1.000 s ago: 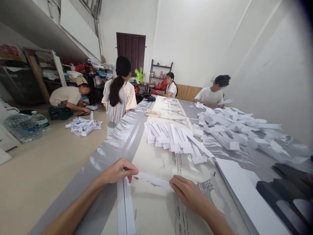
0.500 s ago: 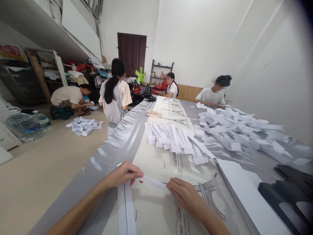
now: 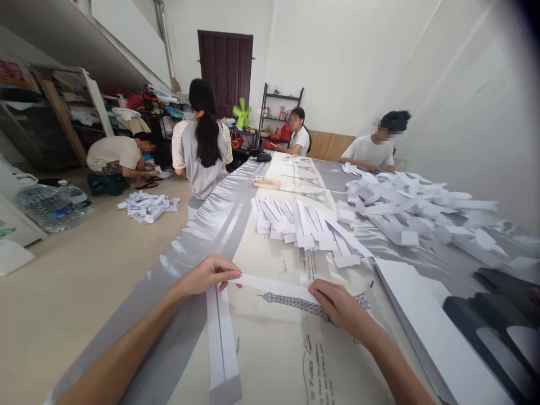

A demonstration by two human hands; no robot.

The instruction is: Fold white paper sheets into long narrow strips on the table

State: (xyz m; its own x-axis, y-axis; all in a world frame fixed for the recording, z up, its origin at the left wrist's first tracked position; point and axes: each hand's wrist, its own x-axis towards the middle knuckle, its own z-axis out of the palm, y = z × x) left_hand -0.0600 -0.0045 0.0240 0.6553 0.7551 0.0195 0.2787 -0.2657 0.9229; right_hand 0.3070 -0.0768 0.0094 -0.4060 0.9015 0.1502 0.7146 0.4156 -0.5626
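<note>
A white paper strip (image 3: 274, 286) spans the lower centre of the frame, the left hand (image 3: 217, 274) and right hand (image 3: 333, 301) each pinching it above the surface (image 3: 270, 354), where print (image 3: 313, 371) near the bottom edge reads "la France". More of the strip shows between the hands than half a second ago. Beyond lie folded strips (image 3: 299, 225) at centre, a larger paper heap (image 3: 409, 208) at right and, lower right, a paper stack (image 3: 442, 320).
</note>
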